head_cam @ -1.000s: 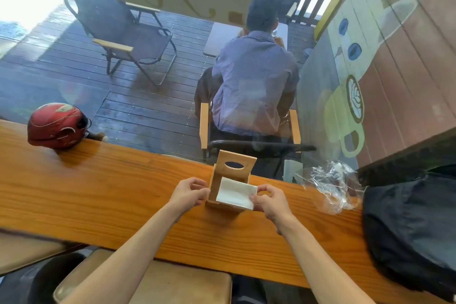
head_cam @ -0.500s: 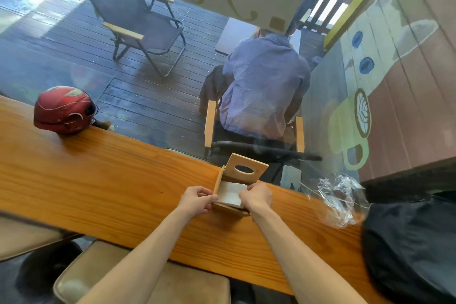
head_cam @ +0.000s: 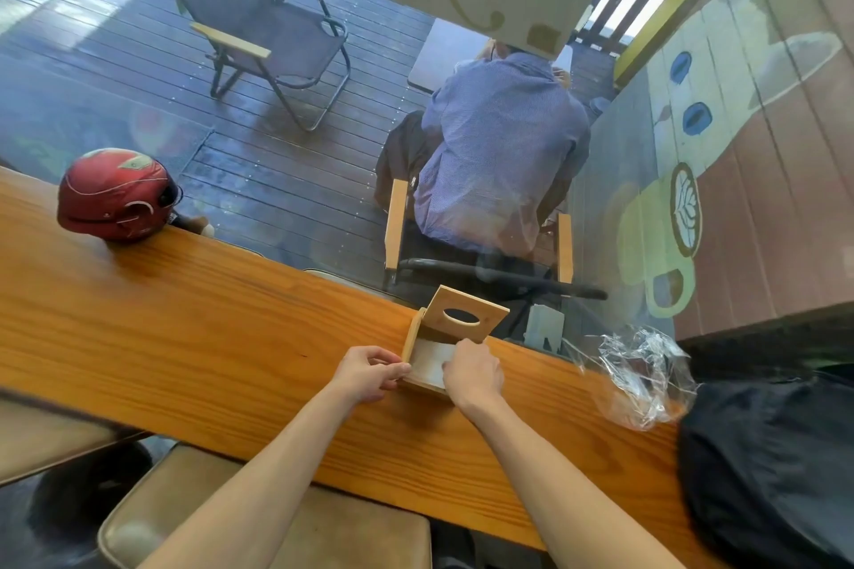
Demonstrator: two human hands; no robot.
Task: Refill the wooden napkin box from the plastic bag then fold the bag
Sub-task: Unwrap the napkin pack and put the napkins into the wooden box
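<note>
The wooden napkin box (head_cam: 418, 353) sits on the far edge of the long wooden counter (head_cam: 185, 328), near its middle, its hinged lid (head_cam: 466, 314) tilted up and back, an oval slot cut through it; it looks light, stiff and smooth, thin pale board with square corners, best steadied by its side walls; the left hand (head_cam: 367, 372) does so, fingers curled and pinching the left wall; the right hand (head_cam: 471, 372) lies over the open top, fingers bent down onto the white napkins (head_cam: 430, 360) inside, apparently pressing them; whether it pinches any I cannot tell; the napkins seem soft, light and easily creased; the plastic bag (head_cam: 642, 379) lies crumpled to the right, well apart, clear, thin, probably slippery and springy, best taken by its edges to flatten.
</note>
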